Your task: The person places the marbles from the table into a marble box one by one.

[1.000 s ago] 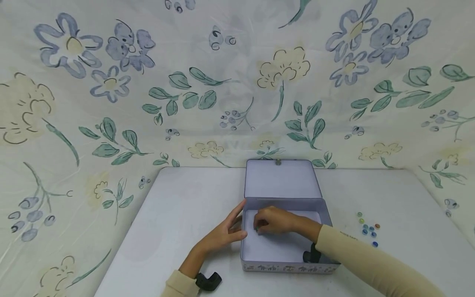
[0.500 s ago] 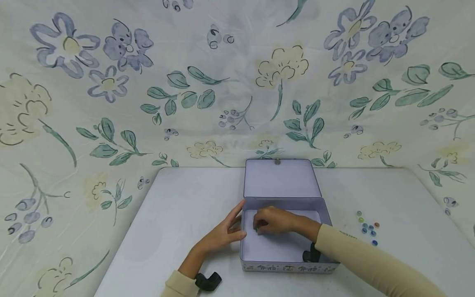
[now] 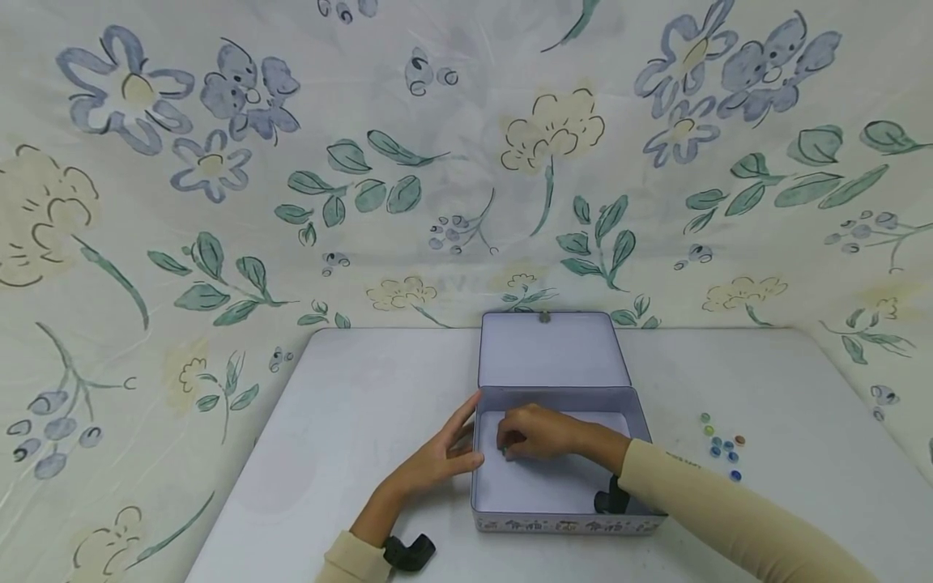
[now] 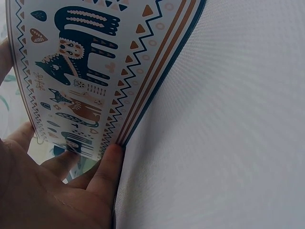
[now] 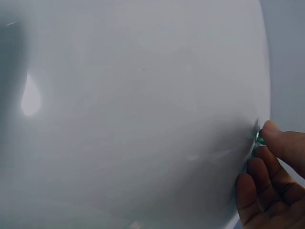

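Observation:
An open tin box (image 3: 561, 523) with a lilac inside stands on the white table (image 3: 364, 405), its lid (image 3: 550, 352) leaning back. My left hand (image 3: 452, 449) rests with straight fingers against the box's left outer wall. The left wrist view shows those fingers (image 4: 107, 169) touching the patterned wall (image 4: 81, 81). My right hand (image 3: 517, 440) reaches inside the box with curled fingers, close to the floor at the left. In the right wrist view its fingertips (image 5: 274, 136) pinch a small green bead (image 5: 259, 139) just above the box floor (image 5: 133, 105).
Several small coloured glass beads (image 3: 723, 450) lie on the table to the right of the box. A floral cloth (image 3: 291, 178) hangs behind and on both sides of the table. Bare tabletop (image 4: 228, 133) spreads left of the box.

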